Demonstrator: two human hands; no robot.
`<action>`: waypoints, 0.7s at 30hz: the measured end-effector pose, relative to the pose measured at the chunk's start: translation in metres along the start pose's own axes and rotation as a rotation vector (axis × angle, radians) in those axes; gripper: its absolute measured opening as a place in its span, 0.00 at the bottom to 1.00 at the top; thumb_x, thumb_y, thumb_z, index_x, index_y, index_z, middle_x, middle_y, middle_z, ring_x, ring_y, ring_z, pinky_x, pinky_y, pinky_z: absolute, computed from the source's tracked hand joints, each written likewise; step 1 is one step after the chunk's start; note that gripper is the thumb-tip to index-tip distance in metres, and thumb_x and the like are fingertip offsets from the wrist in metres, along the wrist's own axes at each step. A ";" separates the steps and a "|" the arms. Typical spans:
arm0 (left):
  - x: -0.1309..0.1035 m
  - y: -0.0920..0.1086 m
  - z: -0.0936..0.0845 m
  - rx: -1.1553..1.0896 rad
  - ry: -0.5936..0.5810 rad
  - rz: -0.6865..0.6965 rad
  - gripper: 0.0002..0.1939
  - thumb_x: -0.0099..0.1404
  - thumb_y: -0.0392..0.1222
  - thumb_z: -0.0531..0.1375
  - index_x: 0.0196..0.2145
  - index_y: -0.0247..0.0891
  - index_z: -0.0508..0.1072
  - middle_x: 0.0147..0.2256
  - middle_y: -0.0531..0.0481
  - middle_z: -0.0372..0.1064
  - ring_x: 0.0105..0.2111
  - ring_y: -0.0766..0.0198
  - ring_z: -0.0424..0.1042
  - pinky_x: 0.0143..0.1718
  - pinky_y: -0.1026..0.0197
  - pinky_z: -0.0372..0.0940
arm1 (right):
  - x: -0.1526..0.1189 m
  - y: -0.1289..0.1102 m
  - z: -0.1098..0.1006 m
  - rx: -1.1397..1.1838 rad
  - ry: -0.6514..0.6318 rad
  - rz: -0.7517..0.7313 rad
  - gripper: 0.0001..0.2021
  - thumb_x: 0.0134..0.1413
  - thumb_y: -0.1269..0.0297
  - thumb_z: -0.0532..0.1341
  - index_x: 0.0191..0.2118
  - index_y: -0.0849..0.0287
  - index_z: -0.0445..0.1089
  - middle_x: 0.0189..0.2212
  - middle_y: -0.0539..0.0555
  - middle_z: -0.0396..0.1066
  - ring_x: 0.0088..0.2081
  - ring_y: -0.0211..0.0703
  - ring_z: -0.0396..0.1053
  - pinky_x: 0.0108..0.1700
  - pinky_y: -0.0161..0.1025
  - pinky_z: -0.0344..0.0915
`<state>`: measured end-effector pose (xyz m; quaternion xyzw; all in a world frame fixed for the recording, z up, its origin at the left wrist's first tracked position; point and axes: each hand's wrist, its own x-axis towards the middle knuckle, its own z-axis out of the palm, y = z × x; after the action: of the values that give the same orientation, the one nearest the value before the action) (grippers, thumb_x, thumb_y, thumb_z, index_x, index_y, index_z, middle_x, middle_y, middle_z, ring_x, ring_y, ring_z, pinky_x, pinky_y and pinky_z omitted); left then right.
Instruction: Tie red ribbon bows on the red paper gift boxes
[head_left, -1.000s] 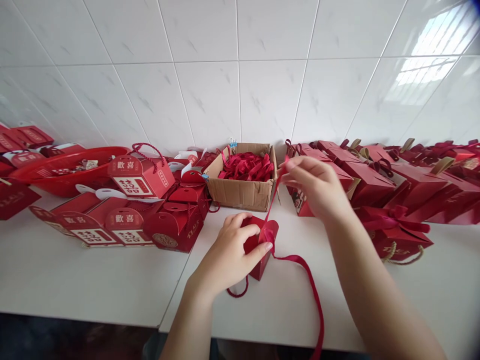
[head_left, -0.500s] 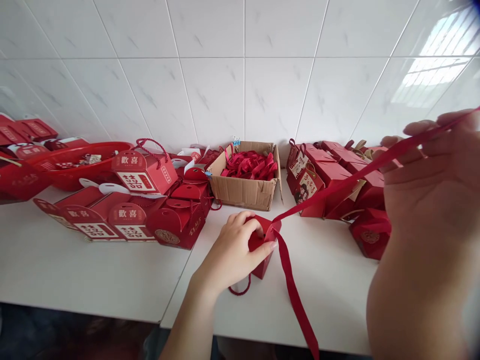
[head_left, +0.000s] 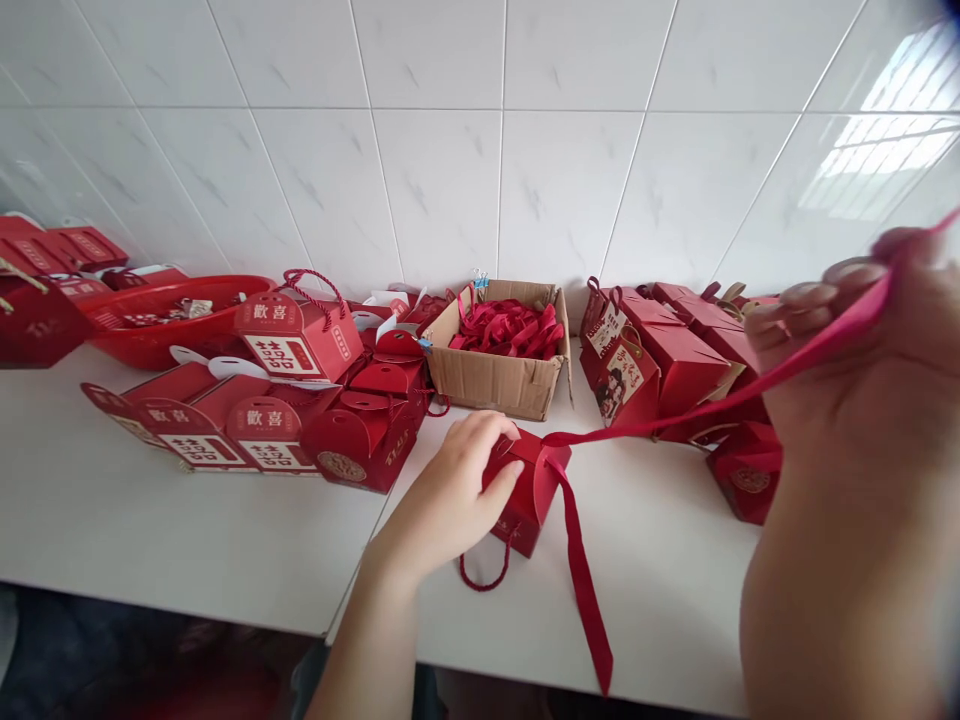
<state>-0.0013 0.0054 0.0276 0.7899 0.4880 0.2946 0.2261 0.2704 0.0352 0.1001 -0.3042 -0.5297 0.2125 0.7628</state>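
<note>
Beneath the left hand [head_left: 461, 490], thumb and fingers clasping its top: one small red box [head_left: 534, 500], set on the white table [head_left: 667, 580]; faint marking [head_left: 505, 525] partly covered, unreadable; red cord handle [head_left: 484, 587] at its side; crimson ribbon [head_left: 581, 565] at its peak, one tail loose, the other crossing the right hand [head_left: 847, 340], fingers bent, grip uncertain. Left: red cartons [head_left: 300, 333] lettered 歡喜 above 囍; red basin [head_left: 142, 350] behind. Beyond: cardboard carton [head_left: 491, 383] of heaped ribbons [head_left: 510, 328]. Right: red gift boxes [head_left: 679, 365], partly screened by the right arm [head_left: 847, 580].
</note>
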 end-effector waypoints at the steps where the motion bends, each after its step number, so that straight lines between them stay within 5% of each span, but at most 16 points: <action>1: 0.000 -0.003 -0.001 -0.002 0.025 -0.020 0.07 0.67 0.43 0.52 0.43 0.47 0.63 0.49 0.51 0.64 0.51 0.60 0.64 0.51 0.56 0.62 | -0.003 -0.001 0.010 0.083 0.036 0.039 0.06 0.59 0.64 0.57 0.34 0.53 0.72 0.26 0.50 0.63 0.26 0.34 0.64 0.32 0.41 0.63; 4: 0.002 -0.010 -0.003 -0.050 0.085 -0.105 0.06 0.66 0.43 0.53 0.42 0.45 0.63 0.45 0.51 0.67 0.45 0.61 0.69 0.46 0.57 0.65 | -0.014 0.003 0.037 0.135 -0.065 0.208 0.02 0.54 0.67 0.62 0.34 0.56 0.71 0.22 0.47 0.62 0.23 0.35 0.64 0.28 0.37 0.62; 9: 0.008 -0.017 -0.002 -0.186 0.203 -0.192 0.06 0.65 0.44 0.54 0.39 0.43 0.64 0.41 0.49 0.69 0.43 0.60 0.70 0.40 0.60 0.66 | -0.033 0.031 0.067 0.058 -0.542 0.480 0.09 0.52 0.62 0.65 0.34 0.56 0.63 0.23 0.46 0.65 0.24 0.34 0.63 0.25 0.33 0.57; 13: 0.009 -0.018 -0.004 -0.263 0.206 -0.234 0.08 0.65 0.45 0.54 0.40 0.42 0.63 0.40 0.49 0.70 0.40 0.60 0.71 0.39 0.59 0.64 | -0.050 0.058 0.081 -0.067 -0.915 0.603 0.13 0.52 0.58 0.64 0.31 0.56 0.58 0.20 0.43 0.60 0.19 0.31 0.54 0.20 0.31 0.49; 21: 0.009 -0.016 -0.006 -0.336 0.154 -0.261 0.09 0.64 0.44 0.54 0.42 0.41 0.63 0.40 0.49 0.70 0.38 0.61 0.70 0.39 0.59 0.63 | -0.062 0.068 0.088 -0.197 -1.024 0.607 0.11 0.55 0.56 0.60 0.32 0.56 0.57 0.21 0.44 0.58 0.20 0.31 0.52 0.19 0.30 0.48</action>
<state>-0.0126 0.0205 0.0240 0.6465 0.5461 0.3992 0.3528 0.1666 0.0648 0.0337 -0.3701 -0.7364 0.4901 0.2840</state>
